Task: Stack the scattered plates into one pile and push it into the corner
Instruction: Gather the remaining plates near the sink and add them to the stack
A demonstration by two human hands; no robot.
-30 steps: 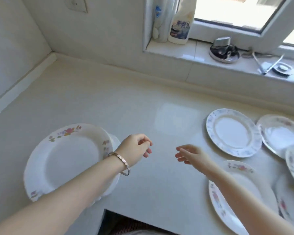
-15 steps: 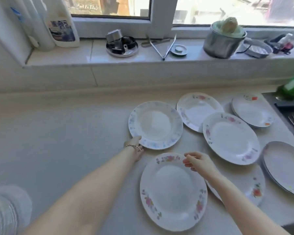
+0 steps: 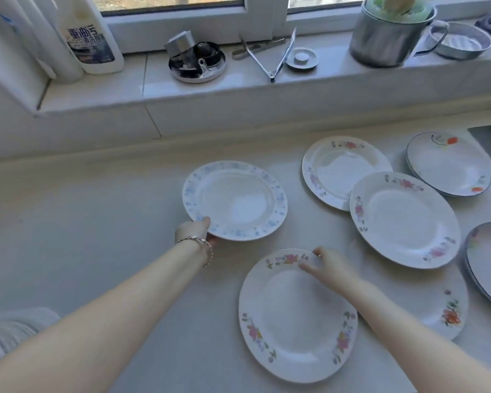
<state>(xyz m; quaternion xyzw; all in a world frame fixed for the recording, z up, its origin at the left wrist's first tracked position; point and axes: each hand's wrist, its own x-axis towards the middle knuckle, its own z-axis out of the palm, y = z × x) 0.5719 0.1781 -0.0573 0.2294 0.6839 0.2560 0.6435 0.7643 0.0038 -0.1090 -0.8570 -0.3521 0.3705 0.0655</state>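
Left hand point(image 3: 194, 231) grasps the blue-flowered round white plate point(image 3: 234, 201) — right hand point(image 3: 329, 268) pinches the far rim of the pink-flowered white plate point(image 3: 295, 321).

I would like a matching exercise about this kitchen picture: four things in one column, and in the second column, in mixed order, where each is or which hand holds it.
1. blue-patterned plate
2. nearest pink-flowered plate
3. metal pot
4. labelled white bottle

A. windowsill, left side
B. left hand grips its rim
C. windowsill, right side
D. right hand pinches its far rim

Pairs: 1-B, 2-D, 3-C, 4-A.
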